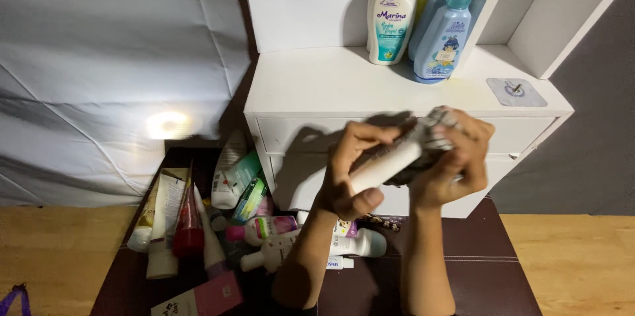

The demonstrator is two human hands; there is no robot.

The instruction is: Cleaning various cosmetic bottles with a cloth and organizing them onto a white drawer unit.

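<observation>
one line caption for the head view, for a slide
Left hand holds a white tube while right hand presses a cloth to it.

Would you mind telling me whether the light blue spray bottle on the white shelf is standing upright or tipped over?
Upright: the light blue spray bottle stands on its base on the white shelf, nozzle at the top, beside a white lotion bottle.

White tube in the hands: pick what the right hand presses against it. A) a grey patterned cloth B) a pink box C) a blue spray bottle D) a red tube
A: the right hand wraps a grey patterned cloth over the end of the white tube, which the left hand grips.
</observation>
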